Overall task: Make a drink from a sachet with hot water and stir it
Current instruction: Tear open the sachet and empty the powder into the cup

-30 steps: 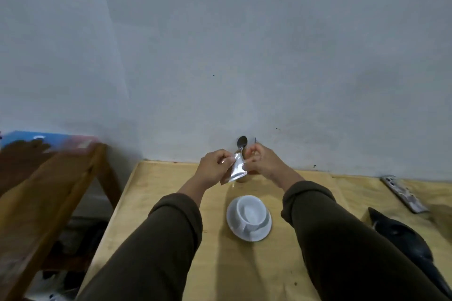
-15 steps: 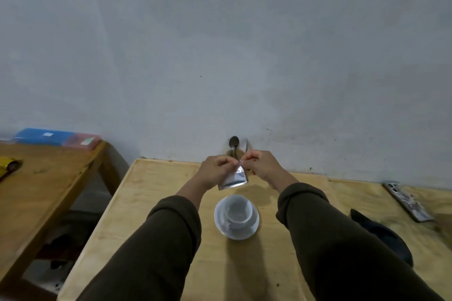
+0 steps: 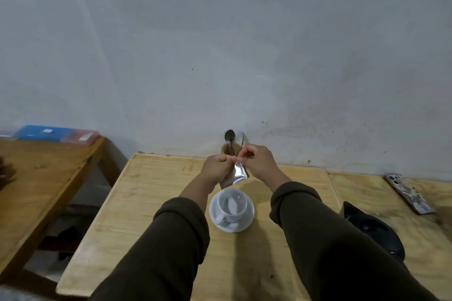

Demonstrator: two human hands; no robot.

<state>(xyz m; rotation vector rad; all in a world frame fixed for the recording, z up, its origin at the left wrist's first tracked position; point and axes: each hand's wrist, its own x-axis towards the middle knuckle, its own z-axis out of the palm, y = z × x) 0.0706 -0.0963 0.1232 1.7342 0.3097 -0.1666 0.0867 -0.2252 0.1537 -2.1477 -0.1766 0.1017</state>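
While both hands are raised above the far half of the pale wooden surface (image 3: 151, 203), the left hand (image 3: 216, 170) and right hand (image 3: 258, 162) each have a closed pinch grip on the top edge of a silver foil sachet (image 3: 236, 175), thumbs and forefingers bunched close together at that edge. Sachet hangs down from the pinch, tilted, its lower edge just above the far rim of the cup; cannot tell whether the top is torn open. White cup (image 3: 232, 204) sits on a white saucer (image 3: 247, 217) directly below the hands, between the two dark-sleeved forearms, handle pointing toward the camera and slightly left. Cup interior looks pale; contents not readable. Behind the hands, against the grey wall (image 3: 220, 44), a small brown holder (image 3: 226, 150) stands at the back edge of the surface with a metal spoon (image 3: 230, 137) upright in it, bowl up, plus a second metal utensil (image 3: 242, 140) beside it, partly hidden by the right hand. On the right, a dark rounded object (image 3: 374, 230) lies near the right sleeve, type unclear. Further right, a patterned phone-like slab (image 3: 408, 193) lies flat near the wall, well apart from the cup. To the left, a separate darker wooden table (image 3: 36, 178) carries a blue box (image 3: 41, 132) and a pinkish box (image 3: 82, 135) side by side, touching, at its back edge.
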